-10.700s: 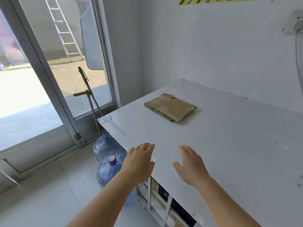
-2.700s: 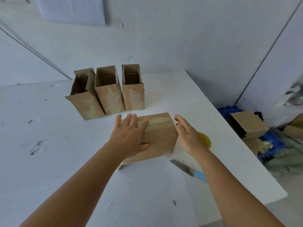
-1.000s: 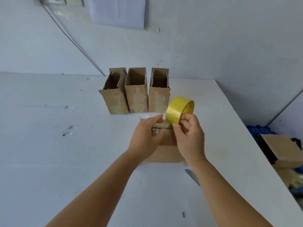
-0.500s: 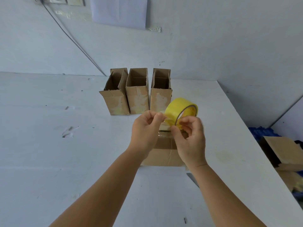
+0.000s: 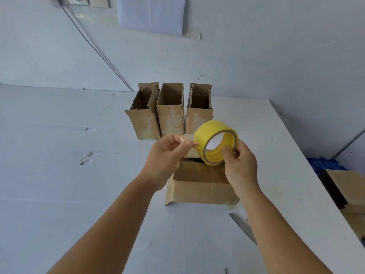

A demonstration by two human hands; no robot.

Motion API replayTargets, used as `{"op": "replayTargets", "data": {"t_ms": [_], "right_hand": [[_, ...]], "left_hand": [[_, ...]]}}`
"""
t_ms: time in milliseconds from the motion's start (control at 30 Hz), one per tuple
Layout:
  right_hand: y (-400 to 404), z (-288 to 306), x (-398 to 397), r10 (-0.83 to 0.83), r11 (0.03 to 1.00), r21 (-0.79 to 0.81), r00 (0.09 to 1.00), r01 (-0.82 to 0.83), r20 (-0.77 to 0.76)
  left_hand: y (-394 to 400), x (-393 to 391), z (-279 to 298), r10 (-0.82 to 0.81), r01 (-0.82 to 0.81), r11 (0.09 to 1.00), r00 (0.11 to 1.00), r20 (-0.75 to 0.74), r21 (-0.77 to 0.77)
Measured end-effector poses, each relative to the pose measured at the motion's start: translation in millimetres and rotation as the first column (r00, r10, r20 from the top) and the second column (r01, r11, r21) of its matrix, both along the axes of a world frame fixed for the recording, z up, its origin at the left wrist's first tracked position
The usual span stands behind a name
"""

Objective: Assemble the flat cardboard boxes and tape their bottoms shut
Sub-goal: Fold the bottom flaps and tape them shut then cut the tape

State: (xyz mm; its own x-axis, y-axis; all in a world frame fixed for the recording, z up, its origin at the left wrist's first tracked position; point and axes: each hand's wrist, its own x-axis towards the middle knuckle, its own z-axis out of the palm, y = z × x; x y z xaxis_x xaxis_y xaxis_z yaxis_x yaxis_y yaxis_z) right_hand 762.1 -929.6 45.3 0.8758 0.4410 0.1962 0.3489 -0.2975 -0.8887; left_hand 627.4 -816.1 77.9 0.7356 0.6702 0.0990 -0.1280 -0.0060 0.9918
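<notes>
Cardboard fills the middle of the white table [image 5: 59,184]: one box [image 5: 199,184] lies on its side right in front of the person, partly hidden behind both wrists. Above it the right hand [image 5: 240,165] grips a yellow tape roll [image 5: 216,142], fingers hooked through the core, while the left hand [image 5: 167,153] pinches the loose end of tape between thumb and fingertips, just beside the roll. Behind them three upright boxes [image 5: 170,109] stand in a row near the wall, touching or nearly so, top flaps open, nothing visible inside. A knife blade [image 5: 243,227] lies on the table beside the right forearm. Off the table's right edge more cardboard [image 5: 347,186] sits below.
</notes>
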Motion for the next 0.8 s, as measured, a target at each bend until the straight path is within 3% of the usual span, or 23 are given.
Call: {"op": "replayTargets", "data": {"t_ms": [300, 467, 600, 700, 800], "right_hand": [[-0.4, -1.6, 1.8, -0.032, 0.999, -0.038, 0.994, 0.036, 0.106], [-0.3, -2.8, -1.5, -0.101, 0.994, -0.031, 0.982, 0.108, 0.161], [1.7, -7.4, -7.4, -0.143, 0.989, 0.007, 0.942, 0.148, 0.304], [2.4, -10.3, -10.5, -0.124, 0.992, 0.015, 0.917, 0.128, 0.378], [4.9, -12.4, -9.4, -0.021, 0.994, -0.097, 0.935, 0.059, 0.355]], "left_hand": [[2.6, 0.2, -0.7, -0.041, 0.043, 0.996, 0.999, 0.019, -0.078], [10.7, -2.6, 2.2, -0.032, 0.034, 0.999, 0.985, -0.167, 0.004], [16.6, -1.1, -6.2, 0.003, 0.006, 1.000, 0.957, -0.291, 0.028], [17.8, 0.5, -12.9, 0.025, -0.033, 0.999, 0.963, -0.268, -0.025], [20.3, 0.1, -16.8, 0.031, -0.048, 0.997, 0.967, -0.252, -0.061]]}}
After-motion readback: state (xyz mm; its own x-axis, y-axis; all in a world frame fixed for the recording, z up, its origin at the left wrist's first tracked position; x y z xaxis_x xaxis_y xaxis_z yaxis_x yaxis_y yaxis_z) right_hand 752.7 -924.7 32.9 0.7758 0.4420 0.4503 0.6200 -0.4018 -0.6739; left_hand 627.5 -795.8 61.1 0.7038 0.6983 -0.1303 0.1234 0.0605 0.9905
